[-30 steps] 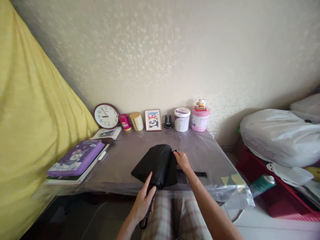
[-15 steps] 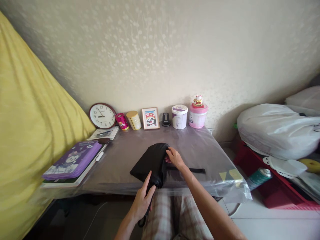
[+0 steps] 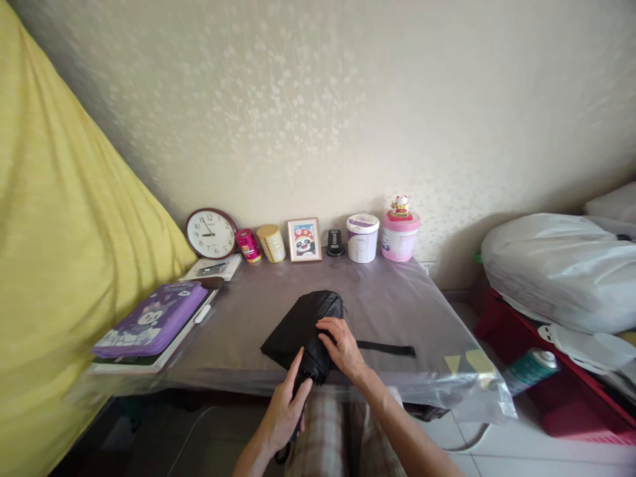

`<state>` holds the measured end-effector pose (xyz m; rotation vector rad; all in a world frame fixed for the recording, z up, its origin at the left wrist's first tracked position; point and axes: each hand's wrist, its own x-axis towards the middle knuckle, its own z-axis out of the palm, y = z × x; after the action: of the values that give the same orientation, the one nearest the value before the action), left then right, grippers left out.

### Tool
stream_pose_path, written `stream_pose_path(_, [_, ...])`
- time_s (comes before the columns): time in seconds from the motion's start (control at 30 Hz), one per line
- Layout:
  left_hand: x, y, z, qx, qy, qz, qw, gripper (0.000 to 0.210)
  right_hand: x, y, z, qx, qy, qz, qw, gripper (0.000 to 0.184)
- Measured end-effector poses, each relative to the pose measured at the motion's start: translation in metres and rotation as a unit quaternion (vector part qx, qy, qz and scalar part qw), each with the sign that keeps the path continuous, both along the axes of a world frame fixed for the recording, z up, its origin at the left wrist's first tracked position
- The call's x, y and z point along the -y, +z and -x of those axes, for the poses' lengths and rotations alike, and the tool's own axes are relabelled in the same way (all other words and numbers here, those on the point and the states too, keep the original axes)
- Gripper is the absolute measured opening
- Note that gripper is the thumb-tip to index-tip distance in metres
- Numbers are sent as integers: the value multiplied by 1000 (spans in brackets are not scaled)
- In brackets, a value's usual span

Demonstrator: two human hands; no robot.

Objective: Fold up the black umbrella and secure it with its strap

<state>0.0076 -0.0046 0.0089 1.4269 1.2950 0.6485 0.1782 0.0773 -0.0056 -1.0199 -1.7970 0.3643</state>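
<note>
A black folding umbrella (image 3: 301, 321) lies partly over the table's front edge, its canopy loosely folded and spread toward the far left. Wrapped around its handle end is my left hand (image 3: 285, 411), closed, with a dark wrist loop hanging below. My right hand (image 3: 342, 348) bends its fingers over the right side of the canopy cloth and grips it; the thumb is partly hidden. A black strap (image 3: 387, 348) sticks out to the right from behind that hand and lies flat on the table.
The plastic-covered table (image 3: 238, 324) carries a purple case (image 3: 154, 318) on books at left. Along the wall stand a clock (image 3: 211, 233), a pink can (image 3: 248, 245), a yellow can (image 3: 271, 243), a picture frame (image 3: 305, 240) and two tubs (image 3: 362, 238). A red crate (image 3: 566, 397) stands right.
My right hand has moved from the canopy's far right edge nearer to me, onto the cloth. The left hand keeps its hold on the handle. The view has shifted slightly.
</note>
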Motion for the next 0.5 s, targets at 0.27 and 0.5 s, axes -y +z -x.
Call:
stream_pose_path(0.27, [1, -5, -1, -3, 13, -13, 1000, 72, 27, 0, 17, 63, -2, -40, 997, 24])
stream_pose_path(0.5, [-1, -12, -1, -26, -22, -10, 999, 65, 27, 1, 15, 70, 7, -41, 997, 26])
